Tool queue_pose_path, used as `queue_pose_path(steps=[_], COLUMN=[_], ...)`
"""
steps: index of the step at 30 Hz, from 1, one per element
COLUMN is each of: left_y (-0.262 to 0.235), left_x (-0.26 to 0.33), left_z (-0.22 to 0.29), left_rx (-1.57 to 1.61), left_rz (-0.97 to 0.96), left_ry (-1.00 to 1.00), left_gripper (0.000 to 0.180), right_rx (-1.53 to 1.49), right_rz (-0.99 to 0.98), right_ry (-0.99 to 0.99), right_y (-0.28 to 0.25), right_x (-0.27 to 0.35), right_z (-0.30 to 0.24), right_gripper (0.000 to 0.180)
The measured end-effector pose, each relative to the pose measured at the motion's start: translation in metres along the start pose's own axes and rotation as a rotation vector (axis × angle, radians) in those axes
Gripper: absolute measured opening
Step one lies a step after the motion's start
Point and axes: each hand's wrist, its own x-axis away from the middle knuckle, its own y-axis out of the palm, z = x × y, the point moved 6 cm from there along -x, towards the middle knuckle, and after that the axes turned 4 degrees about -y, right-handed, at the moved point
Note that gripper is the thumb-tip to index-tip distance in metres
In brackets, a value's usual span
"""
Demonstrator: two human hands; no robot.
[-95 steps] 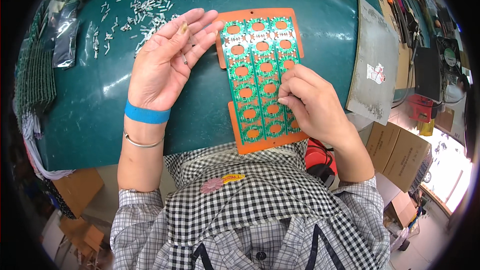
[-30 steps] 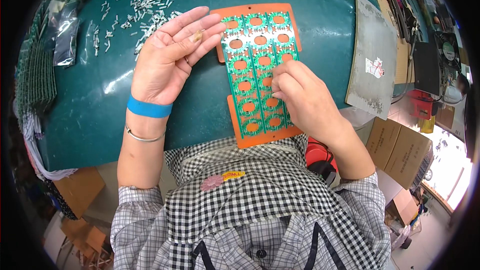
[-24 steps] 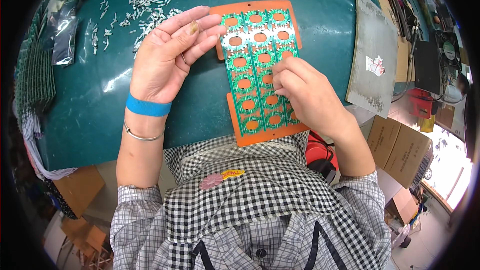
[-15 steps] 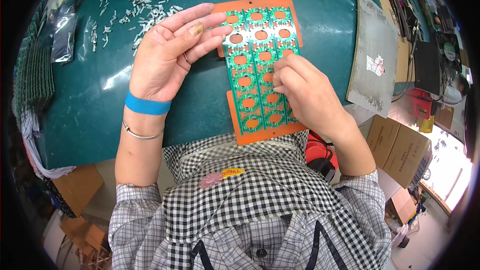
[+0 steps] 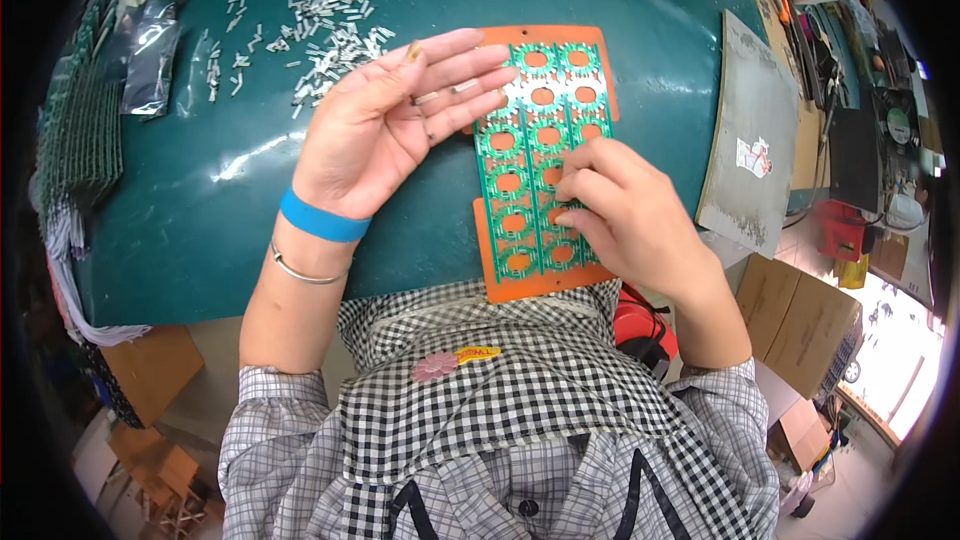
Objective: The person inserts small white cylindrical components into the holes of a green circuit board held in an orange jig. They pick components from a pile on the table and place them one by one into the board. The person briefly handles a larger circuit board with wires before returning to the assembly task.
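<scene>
An orange carrier (image 5: 520,285) with a green circuit board panel (image 5: 525,170) of ring-shaped boards lies on the dark green table (image 5: 200,220). My left hand (image 5: 395,120) rests palm up beside the panel's upper left, fingers spread over its top edge, with a few small white parts lying on the fingers. My right hand (image 5: 625,210) is on the panel's right side, its fingertips pinched down against a board near the middle; what they pinch is hidden. A blue band and a thin bracelet sit on my left wrist.
A scatter of small white parts (image 5: 310,20) lies at the table's upper left, next to a clear plastic bag (image 5: 150,60) and stacked dark green panels (image 5: 80,130). A grey slab (image 5: 755,140) lies at the right, cardboard boxes (image 5: 800,320) below it.
My right hand has moved from the panel's lower right up to its middle. The left hand has stayed palm up at the top left, shifting slightly.
</scene>
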Motion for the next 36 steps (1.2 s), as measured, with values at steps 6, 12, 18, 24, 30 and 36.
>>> queue_pose_path(steps=[6, 12, 18, 24, 30, 36], left_y=[0.004, -0.005, -0.009, -0.013, -0.019, -0.023], left_x=[0.003, 0.001, 0.001, 0.001, -0.002, -0.003], left_z=[-0.001, -0.009, 0.002, 0.003, 0.001, 0.001], left_rx=[0.042, 0.077, 0.185, 0.217, 0.248, 0.256], left_rz=[-0.029, -0.091, 0.019, -0.027, -0.043, -0.058], left_ry=[-0.015, -0.050, -0.050, -0.031, -0.049, -0.051], left_gripper=[0.056, 0.054, 0.052, 0.045, 0.043, 0.042], right_rx=[0.036, 0.082, -0.238, -0.337, -0.134, -0.133], right_rz=[0.299, 0.285, 0.232, 0.070, 0.084, 0.127], right_ry=[-0.091, -0.134, 0.129, 0.278, 0.149, 0.115], right_y=[-0.021, 0.002, -0.023, -0.003, 0.010, 0.013], right_x=[-0.054, -0.091, -0.051, 0.015, 0.034, 0.035], right_z=[-0.014, -0.009, 0.000, 0.000, -0.001, -0.001], right_gripper=[0.015, 0.013, 0.011, 0.015, 0.022, 0.023])
